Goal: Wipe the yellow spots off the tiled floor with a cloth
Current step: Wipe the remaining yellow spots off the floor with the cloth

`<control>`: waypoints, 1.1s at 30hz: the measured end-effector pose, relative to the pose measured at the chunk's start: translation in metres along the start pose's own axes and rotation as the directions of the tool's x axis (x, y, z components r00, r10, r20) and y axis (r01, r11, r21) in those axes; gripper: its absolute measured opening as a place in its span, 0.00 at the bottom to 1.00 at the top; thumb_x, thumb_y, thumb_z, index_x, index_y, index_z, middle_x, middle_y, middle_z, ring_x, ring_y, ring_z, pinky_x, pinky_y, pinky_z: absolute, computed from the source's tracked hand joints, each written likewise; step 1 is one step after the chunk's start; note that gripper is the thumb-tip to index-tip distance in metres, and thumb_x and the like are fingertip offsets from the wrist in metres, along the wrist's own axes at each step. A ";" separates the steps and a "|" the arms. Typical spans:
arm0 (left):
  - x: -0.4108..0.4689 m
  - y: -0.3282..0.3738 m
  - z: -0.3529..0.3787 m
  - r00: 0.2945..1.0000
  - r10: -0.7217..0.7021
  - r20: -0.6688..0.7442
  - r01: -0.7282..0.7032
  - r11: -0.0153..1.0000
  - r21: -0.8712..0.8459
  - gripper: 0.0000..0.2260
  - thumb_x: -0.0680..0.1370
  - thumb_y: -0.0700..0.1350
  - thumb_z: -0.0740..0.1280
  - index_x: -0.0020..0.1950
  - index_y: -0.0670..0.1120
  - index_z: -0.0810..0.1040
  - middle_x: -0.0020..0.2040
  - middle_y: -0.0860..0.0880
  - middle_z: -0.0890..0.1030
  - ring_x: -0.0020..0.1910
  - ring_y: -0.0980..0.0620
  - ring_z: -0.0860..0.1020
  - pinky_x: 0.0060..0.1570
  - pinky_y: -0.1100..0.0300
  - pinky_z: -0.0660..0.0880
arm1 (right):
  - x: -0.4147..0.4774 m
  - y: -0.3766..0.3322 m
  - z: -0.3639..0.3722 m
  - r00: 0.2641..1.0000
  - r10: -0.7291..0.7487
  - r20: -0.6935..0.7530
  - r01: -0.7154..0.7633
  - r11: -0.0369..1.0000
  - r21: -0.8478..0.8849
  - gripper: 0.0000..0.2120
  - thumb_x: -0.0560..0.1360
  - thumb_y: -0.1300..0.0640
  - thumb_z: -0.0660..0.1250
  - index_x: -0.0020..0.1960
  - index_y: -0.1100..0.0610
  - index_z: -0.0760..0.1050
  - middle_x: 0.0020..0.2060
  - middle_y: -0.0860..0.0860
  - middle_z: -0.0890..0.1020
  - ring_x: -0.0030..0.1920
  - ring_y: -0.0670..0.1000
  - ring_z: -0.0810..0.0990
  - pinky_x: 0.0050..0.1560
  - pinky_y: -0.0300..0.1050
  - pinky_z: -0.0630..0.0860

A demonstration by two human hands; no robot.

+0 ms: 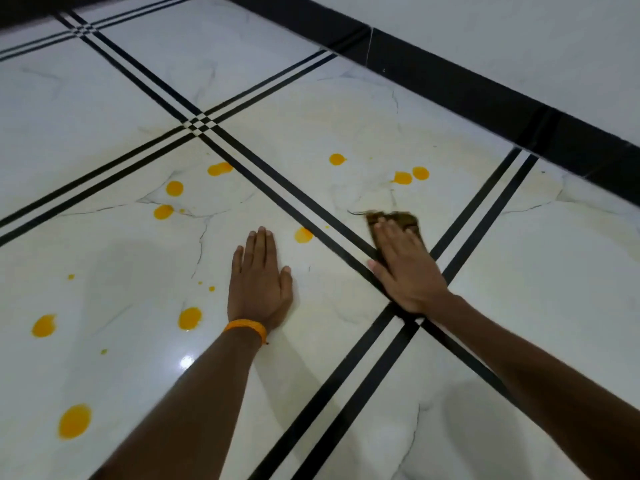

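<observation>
Several yellow spots lie on the white tiled floor [145, 258]. One spot [303, 235] sits just ahead of my left hand [260, 282], which rests flat on the tile with fingers together and holds nothing. An orange band circles that wrist. My right hand [403, 268] presses flat on a brown cloth [398, 219], whose front edge shows past my fingertips. A pair of spots [410, 176] and a single spot [336, 159] lie beyond the cloth. More spots, such as a large one [74, 420], spread over the left tile.
Black double stripes [349, 386] cross the floor between the tiles. A black skirting [485, 98] runs along the white wall [519, 39] at the back right. A glare patch [186, 361] shines beside my left forearm.
</observation>
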State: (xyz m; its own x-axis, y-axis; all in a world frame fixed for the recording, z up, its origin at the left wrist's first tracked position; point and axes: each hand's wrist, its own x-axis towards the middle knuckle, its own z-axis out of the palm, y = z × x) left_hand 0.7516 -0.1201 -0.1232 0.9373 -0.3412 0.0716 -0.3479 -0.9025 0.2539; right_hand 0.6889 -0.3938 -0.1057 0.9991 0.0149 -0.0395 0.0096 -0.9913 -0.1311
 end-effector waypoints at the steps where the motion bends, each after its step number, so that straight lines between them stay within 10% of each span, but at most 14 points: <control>1: 0.000 -0.002 0.002 1.000 -0.016 0.023 0.016 1.000 -0.013 0.32 0.79 0.53 0.47 0.81 0.40 0.50 0.81 0.42 0.53 0.80 0.45 0.51 0.79 0.47 0.48 | 0.009 0.018 -0.003 0.994 0.111 0.018 -0.110 0.994 -0.020 0.39 0.81 0.36 0.38 0.83 0.59 0.47 0.82 0.55 0.52 0.82 0.54 0.48 0.81 0.52 0.44; 5: -0.005 -0.006 -0.001 1.000 -0.004 0.024 0.004 1.000 -0.002 0.32 0.79 0.53 0.48 0.80 0.40 0.51 0.81 0.41 0.54 0.80 0.44 0.52 0.78 0.47 0.50 | 0.058 -0.004 0.001 0.920 0.387 -0.068 -0.387 0.922 0.005 0.42 0.79 0.34 0.35 0.82 0.62 0.50 0.82 0.59 0.55 0.82 0.57 0.51 0.80 0.56 0.49; 11: 0.022 -0.019 -0.018 0.997 0.059 0.050 -0.062 0.996 0.066 0.27 0.77 0.53 0.53 0.69 0.37 0.69 0.61 0.37 0.74 0.57 0.38 0.72 0.58 0.45 0.72 | -0.006 -0.044 0.007 0.988 -0.148 0.046 0.147 0.988 0.043 0.35 0.83 0.36 0.41 0.83 0.56 0.47 0.83 0.52 0.52 0.82 0.49 0.45 0.81 0.53 0.46; 19: 0.033 -0.033 -0.003 0.994 0.106 0.010 -0.106 0.994 0.021 0.33 0.80 0.57 0.46 0.80 0.40 0.51 0.81 0.42 0.53 0.80 0.46 0.50 0.78 0.47 0.50 | 0.106 0.095 -0.017 0.807 0.585 -0.079 -0.579 0.811 0.085 0.41 0.82 0.33 0.40 0.82 0.63 0.48 0.82 0.59 0.53 0.82 0.57 0.50 0.80 0.58 0.48; 22: 0.032 -0.032 -0.001 0.995 0.100 0.024 -0.101 0.995 0.025 0.33 0.80 0.57 0.45 0.81 0.41 0.49 0.81 0.43 0.51 0.81 0.48 0.48 0.79 0.48 0.48 | 0.164 0.068 -0.023 0.810 0.582 -0.071 -0.573 0.812 0.112 0.42 0.80 0.32 0.40 0.81 0.64 0.53 0.80 0.62 0.59 0.80 0.59 0.57 0.79 0.58 0.51; 27: 0.033 -0.034 -0.001 0.994 0.099 0.041 -0.101 0.994 0.048 0.33 0.80 0.58 0.45 0.81 0.40 0.50 0.81 0.42 0.52 0.81 0.46 0.50 0.79 0.47 0.49 | 0.087 0.007 -0.007 0.998 0.052 0.045 -0.054 0.998 0.040 0.39 0.81 0.33 0.37 0.83 0.57 0.48 0.82 0.50 0.51 0.82 0.51 0.49 0.81 0.51 0.46; 33: 0.034 -0.032 -0.002 0.994 0.098 0.045 -0.100 0.994 0.045 0.33 0.80 0.57 0.46 0.80 0.39 0.52 0.81 0.42 0.54 0.80 0.45 0.52 0.78 0.46 0.50 | 0.143 0.025 -0.021 0.864 0.500 -0.058 -0.496 0.865 0.073 0.43 0.79 0.32 0.34 0.82 0.62 0.47 0.82 0.59 0.53 0.82 0.57 0.51 0.80 0.57 0.48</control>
State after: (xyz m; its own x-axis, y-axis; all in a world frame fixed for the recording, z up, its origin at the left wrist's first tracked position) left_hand 0.7946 -0.1019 -0.1269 0.8968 -0.4393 0.0523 -0.4403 -0.8748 0.2022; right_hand 0.8327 -0.4189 -0.0935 0.8706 -0.4903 -0.0423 -0.4900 -0.8557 -0.1665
